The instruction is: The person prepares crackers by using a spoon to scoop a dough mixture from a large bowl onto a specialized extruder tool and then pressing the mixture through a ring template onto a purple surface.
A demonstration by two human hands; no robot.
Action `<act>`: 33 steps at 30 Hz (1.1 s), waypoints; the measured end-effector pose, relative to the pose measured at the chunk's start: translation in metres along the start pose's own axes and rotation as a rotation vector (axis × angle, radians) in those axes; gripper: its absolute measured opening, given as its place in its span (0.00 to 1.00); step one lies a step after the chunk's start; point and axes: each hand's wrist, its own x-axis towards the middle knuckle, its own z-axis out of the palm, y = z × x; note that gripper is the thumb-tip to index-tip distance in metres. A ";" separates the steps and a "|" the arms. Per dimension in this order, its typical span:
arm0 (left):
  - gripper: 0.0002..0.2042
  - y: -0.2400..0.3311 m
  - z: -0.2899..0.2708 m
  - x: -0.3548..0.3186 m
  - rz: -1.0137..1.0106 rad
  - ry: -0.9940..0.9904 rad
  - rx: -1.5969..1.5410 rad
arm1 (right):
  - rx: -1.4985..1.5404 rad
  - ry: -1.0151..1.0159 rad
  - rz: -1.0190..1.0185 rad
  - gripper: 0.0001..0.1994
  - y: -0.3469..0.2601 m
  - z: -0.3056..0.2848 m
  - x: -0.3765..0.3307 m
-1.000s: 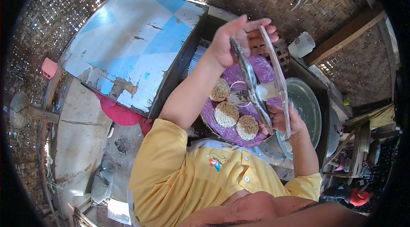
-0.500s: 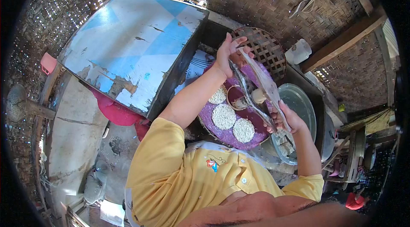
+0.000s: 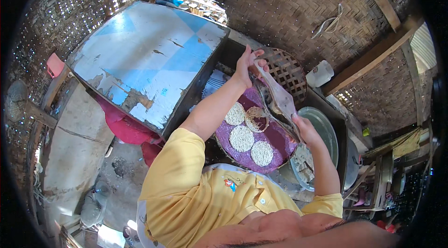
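A: What was the biggest thing there?

B: A blue and white board [image 3: 149, 61], tilted, to the left of the person. Beside it, on the right, was a round purple tray [image 3: 280, 143].

A: And what lay on the tray?

B: Four round white cakes [image 3: 241, 138], close to each other on the left part of the tray. Right of the tray stood a metal basin [image 3: 326, 129], and behind it a woven basket [image 3: 287, 71].

A: What did the hands hold?

B: A long flat press [image 3: 276, 99], held slanted above the tray. The left hand [image 3: 247, 65] was closed around its upper end, near the basket. The right hand [image 3: 303, 130] was clamped on its lower end, at the edge of the basin.

A: Was something inside the press?

B: I could not tell.
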 end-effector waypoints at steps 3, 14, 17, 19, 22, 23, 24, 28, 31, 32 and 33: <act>0.25 -0.015 -0.006 0.001 -0.001 0.051 0.028 | -0.067 0.048 0.036 0.23 0.000 -0.006 -0.011; 0.30 -0.012 -0.011 -0.022 -0.093 0.230 0.011 | 0.040 0.011 0.101 0.22 0.014 0.028 -0.026; 0.31 -0.003 -0.008 -0.014 -0.074 0.175 -0.004 | -0.039 0.090 0.016 0.21 0.006 0.038 -0.022; 0.30 -0.004 -0.005 -0.014 -0.057 0.168 0.024 | -0.098 0.116 -0.012 0.20 0.004 0.035 -0.020; 0.30 -0.010 -0.007 -0.015 -0.055 0.168 0.034 | -0.190 0.156 -0.024 0.19 0.001 0.034 -0.025; 0.30 -0.014 -0.009 -0.016 -0.074 0.177 0.017 | -0.220 0.171 -0.005 0.19 0.000 0.034 -0.029; 0.31 -0.016 -0.012 -0.017 -0.085 0.183 0.044 | -0.224 0.176 -0.005 0.19 0.000 0.031 -0.032; 0.31 -0.007 0.015 -0.032 -0.094 0.111 0.035 | 0.054 0.093 -0.022 0.16 -0.002 0.018 -0.044; 0.31 0.010 0.020 -0.039 -0.278 -0.179 0.234 | 0.213 0.147 -0.171 0.21 -0.014 0.025 -0.044; 0.27 0.004 0.022 -0.055 -0.158 -0.258 0.652 | 0.263 0.160 -0.263 0.22 -0.015 0.032 -0.040; 0.25 -0.003 0.028 -0.063 -0.065 -0.447 0.925 | 0.313 0.172 -0.356 0.24 -0.015 0.037 -0.036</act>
